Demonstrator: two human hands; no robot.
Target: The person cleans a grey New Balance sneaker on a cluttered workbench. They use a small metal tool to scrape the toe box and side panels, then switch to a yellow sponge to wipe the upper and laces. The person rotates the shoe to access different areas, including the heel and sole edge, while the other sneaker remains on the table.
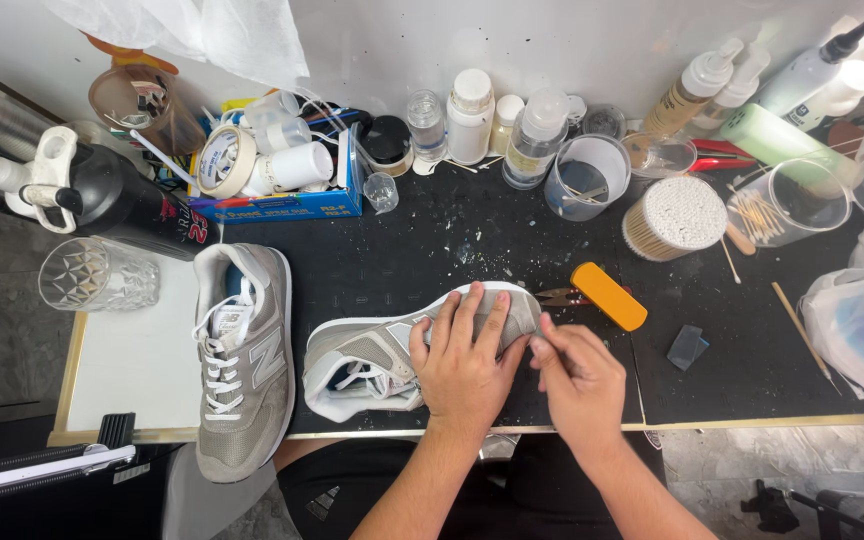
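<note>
Grey sneaker (372, 355) on its side on the black desk (752, 370), near edge, centre of the scene. Long axis left to right: open collar and white lining at the left, toe at the right, pale sole along the far side.

Left hand (464, 365) flat on the toe half, fingers spread and pressing down, fingertips pointing far and reaching almost to the sole edge. Nothing gripped, only held steady.

Right hand (580, 380) just to the right of the toe, touching it, thumb and forefinger pressed together at the tip of the shoe. Whether something small sits in that pinch: cannot tell, too small and hidden by the fingers.

Toe therefore directly left of the right hand, heel well away at the far left end; left hand nearer the middle of the shoe, right hand nearer its tip.

Second grey sneaker (242, 360) upright to the left, long axis near to far, toe hanging over the near edge, heel on a white board (132, 355).

Orange-handled brush (607, 295) just beyond the right hand, angled, near the toe. Small dark square (687, 346) further right. Round tub of cotton swabs (674, 217) far right of centre, row of bottles (472, 115) along the wall, cut-glass tumbler (97, 273) at the far left.
</note>
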